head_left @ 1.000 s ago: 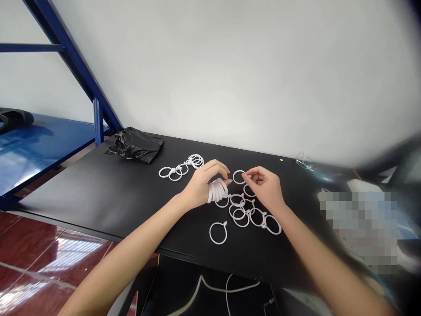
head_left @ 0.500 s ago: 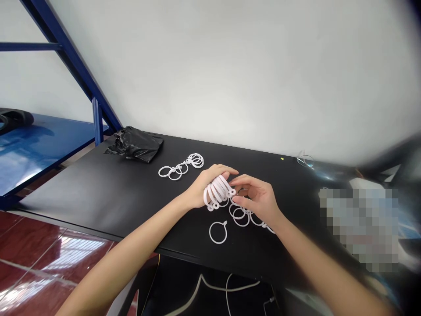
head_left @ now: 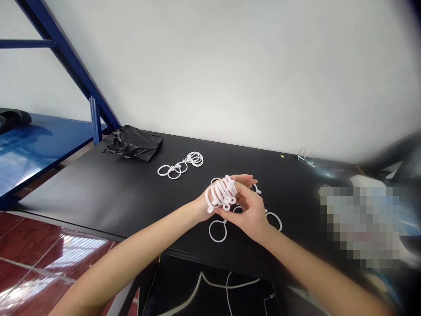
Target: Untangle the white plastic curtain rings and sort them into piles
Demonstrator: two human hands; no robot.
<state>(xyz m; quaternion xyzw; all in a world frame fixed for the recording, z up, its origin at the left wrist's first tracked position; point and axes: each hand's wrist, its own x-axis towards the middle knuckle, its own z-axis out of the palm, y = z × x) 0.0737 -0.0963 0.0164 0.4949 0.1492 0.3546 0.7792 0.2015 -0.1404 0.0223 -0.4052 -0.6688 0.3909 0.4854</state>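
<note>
My left hand [head_left: 210, 199] has several white plastic rings [head_left: 221, 194] threaded over its fingers, which stretch out to the right. My right hand [head_left: 248, 210] lies against the left hand from below and right, its thumb and fingers pinching the stack of rings. Under and beside both hands lie loose white rings on the black table [head_left: 98, 193]: one single ring [head_left: 217, 231] at the near side, another ring [head_left: 274, 220] to the right, more hidden beneath the hands.
A chain of linked white rings [head_left: 180, 165] lies further back on the left. A crumpled black bag [head_left: 133, 143] sits at the far left corner. A blue metal frame [head_left: 66, 57] and blue shelf stand left. White cables [head_left: 226, 289] hang below the table's front edge.
My right hand carried a single ring leftwards onto the left hand's fingers and now holds the stack. My left hand turned its fingers to the right and lifted slightly.
</note>
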